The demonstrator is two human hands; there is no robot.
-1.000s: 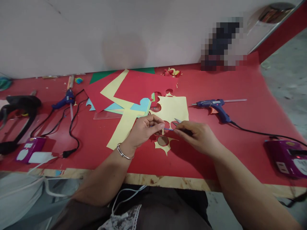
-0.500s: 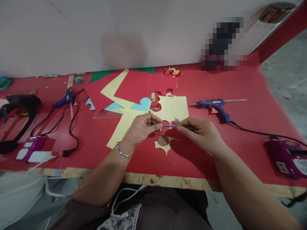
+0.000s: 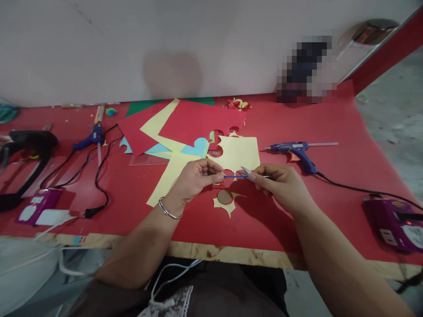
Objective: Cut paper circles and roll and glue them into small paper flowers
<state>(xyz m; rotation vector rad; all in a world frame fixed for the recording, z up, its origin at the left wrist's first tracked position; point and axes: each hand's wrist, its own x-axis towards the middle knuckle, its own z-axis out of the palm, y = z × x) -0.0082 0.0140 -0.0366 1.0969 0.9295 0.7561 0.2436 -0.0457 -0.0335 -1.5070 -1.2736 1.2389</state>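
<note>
My left hand [image 3: 201, 178] pinches one end of a thin blue strip [image 3: 234, 177] between thumb and fingertips. The strip stretches level toward my right hand [image 3: 276, 182], which is closed round a pair of scissors [image 3: 246, 170]. Their metal blades stick out to the left, slightly parted, near the strip's other end; whether that end is in my right fingers I cannot tell. Under the hands lie a pale yellow sheet [image 3: 243, 152] with curved cut-outs and a yellow scrap [image 3: 228, 209] with a grey-brown disc [image 3: 224, 197] on it.
A blue glue gun [image 3: 294, 149] lies to the right, its cable near a purple box [image 3: 393, 220]. Another glue gun [image 3: 89, 137] and a purple-and-white box [image 3: 38, 206] are at left. Red paper [image 3: 198, 123] and other coloured sheets overlap at the back, by petal-like scraps [image 3: 238, 104].
The view has tilted up slightly. My right hand with the scissors has shifted a little rightward, and a longer stretch of the blue strip shows. My left hand keeps its pinch.
</note>
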